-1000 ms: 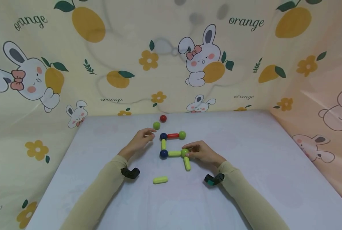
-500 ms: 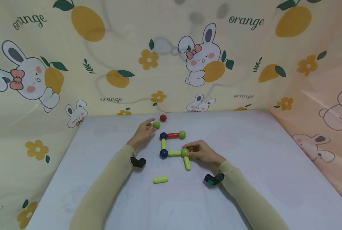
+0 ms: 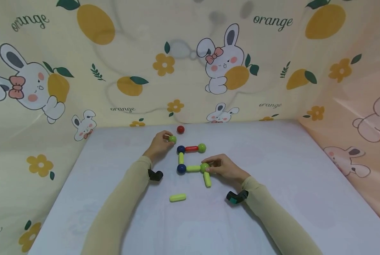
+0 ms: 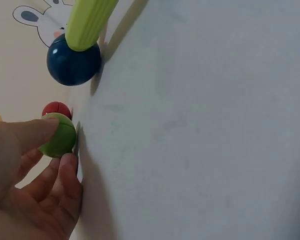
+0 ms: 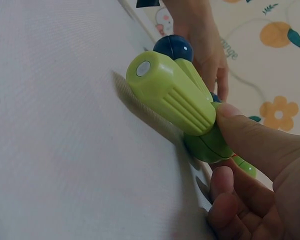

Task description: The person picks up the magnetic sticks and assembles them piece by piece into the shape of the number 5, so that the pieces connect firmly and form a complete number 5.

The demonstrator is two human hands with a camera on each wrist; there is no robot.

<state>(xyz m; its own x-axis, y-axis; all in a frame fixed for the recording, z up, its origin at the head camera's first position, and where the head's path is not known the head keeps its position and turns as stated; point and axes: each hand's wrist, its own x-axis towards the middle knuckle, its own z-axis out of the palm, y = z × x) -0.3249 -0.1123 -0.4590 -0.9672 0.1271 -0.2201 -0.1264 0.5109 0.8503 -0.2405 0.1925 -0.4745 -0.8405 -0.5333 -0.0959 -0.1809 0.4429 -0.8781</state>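
Far left of centre in the head view, my left hand pinches a loose green ball between thumb and fingers. The left wrist view shows the thumb on this green ball. My right hand pinches another green ball at the corner of a joined ball-and-rod shape. From that ball, one yellow-green rod points toward me and another rod runs left to a dark blue ball. A third rod links this to a second blue ball, then a red rod ends in a green ball.
A red ball lies near the back edge of the white table, just beyond the left hand. One loose yellow-green rod lies nearer to me. A printed cloth stands behind the table.
My left hand has moved forward and right to the loose green ball and taken hold of it. The right hand keeps its grip and the joined shape stays in place.
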